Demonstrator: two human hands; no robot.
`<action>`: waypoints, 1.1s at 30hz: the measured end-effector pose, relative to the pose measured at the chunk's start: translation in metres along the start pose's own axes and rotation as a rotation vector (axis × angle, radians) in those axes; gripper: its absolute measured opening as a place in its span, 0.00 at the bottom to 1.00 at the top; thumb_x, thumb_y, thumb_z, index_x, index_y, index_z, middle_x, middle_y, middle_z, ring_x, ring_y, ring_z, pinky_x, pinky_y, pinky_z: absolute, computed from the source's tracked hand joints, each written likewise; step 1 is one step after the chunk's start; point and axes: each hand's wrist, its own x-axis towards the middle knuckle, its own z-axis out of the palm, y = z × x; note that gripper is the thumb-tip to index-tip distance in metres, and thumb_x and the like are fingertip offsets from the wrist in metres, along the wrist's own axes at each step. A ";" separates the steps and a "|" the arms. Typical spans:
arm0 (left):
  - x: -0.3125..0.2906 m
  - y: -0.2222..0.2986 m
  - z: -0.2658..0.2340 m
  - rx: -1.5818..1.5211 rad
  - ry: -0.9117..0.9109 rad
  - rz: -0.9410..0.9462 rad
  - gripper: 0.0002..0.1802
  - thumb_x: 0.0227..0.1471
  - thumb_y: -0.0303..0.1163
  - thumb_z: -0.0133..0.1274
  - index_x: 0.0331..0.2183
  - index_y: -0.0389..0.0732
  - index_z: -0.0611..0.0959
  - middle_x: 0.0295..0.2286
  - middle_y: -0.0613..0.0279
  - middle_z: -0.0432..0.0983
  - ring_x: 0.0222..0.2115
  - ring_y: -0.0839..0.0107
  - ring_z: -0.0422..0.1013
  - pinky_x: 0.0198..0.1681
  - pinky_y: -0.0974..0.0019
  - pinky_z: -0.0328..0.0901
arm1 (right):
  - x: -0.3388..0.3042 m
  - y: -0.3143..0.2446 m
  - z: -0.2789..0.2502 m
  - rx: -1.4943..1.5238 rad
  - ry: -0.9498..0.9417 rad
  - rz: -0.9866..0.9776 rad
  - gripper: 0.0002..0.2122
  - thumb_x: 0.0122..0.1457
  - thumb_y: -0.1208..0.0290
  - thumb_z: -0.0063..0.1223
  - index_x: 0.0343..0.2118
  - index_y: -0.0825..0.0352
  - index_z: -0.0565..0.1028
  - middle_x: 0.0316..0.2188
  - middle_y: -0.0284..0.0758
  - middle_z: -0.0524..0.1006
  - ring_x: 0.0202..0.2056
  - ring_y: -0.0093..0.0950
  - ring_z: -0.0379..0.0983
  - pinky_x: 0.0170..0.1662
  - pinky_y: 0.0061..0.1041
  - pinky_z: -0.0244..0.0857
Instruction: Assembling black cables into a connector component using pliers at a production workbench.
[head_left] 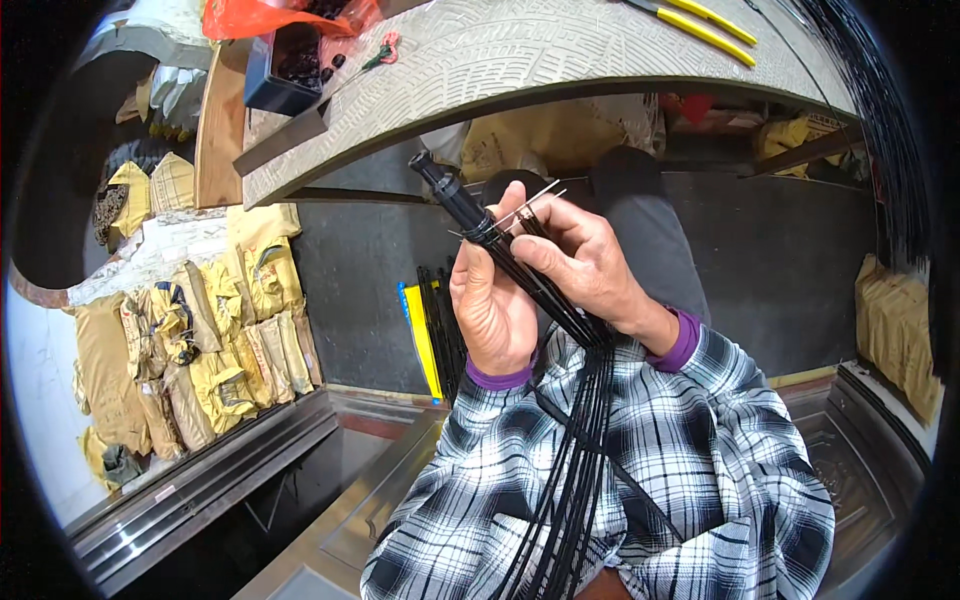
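Observation:
A dark umbrella frame (458, 200) slants before me, its black tube-shaped end up and to the left. Its bundle of long thin black ribs (585, 420) runs down over my lap. Just below the black tube, my left hand (490, 315) closes round the frame, with thumb and fingers at the collar. Two thin silvery wires (533, 203) stick out across the collar, between the fingertips of my hands. Over the ribs, my right hand (585, 265) is closed in a pinch at the wires; the exact contact is partly hidden by its fingers.
A grey patterned worktop (480, 50) spans the far side, with yellow-handled pliers (705, 30), small red-handled scissors (382, 52) and a dark box (285, 75) of black parts. Many black rods (880, 130) hang at the right. Yellowish sacks (200, 340) lie stacked at the left.

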 end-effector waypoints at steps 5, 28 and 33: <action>-0.002 0.003 0.004 -0.002 0.021 -0.014 0.18 0.53 0.35 0.47 0.44 0.36 0.74 0.48 0.46 0.64 0.48 0.62 0.63 0.54 0.61 0.55 | 0.001 -0.002 0.004 -0.067 0.026 -0.072 0.08 0.56 0.72 0.49 0.34 0.72 0.70 0.29 0.29 0.71 0.32 0.15 0.65 0.36 0.16 0.61; -0.005 0.000 0.004 0.133 -0.047 0.053 0.21 0.53 0.38 0.46 0.46 0.37 0.71 0.52 0.51 0.58 0.52 0.63 0.58 0.56 0.58 0.52 | 0.001 -0.012 0.003 0.072 0.086 0.093 0.07 0.48 0.74 0.58 0.28 0.71 0.75 0.22 0.27 0.73 0.25 0.13 0.66 0.27 0.15 0.61; 0.001 -0.006 0.005 0.180 -0.071 0.080 0.21 0.54 0.38 0.45 0.46 0.36 0.72 0.52 0.51 0.59 0.51 0.64 0.59 0.55 0.59 0.52 | 0.007 0.001 -0.015 0.188 -0.011 0.209 0.07 0.49 0.72 0.58 0.28 0.70 0.75 0.21 0.26 0.73 0.23 0.12 0.65 0.27 0.13 0.59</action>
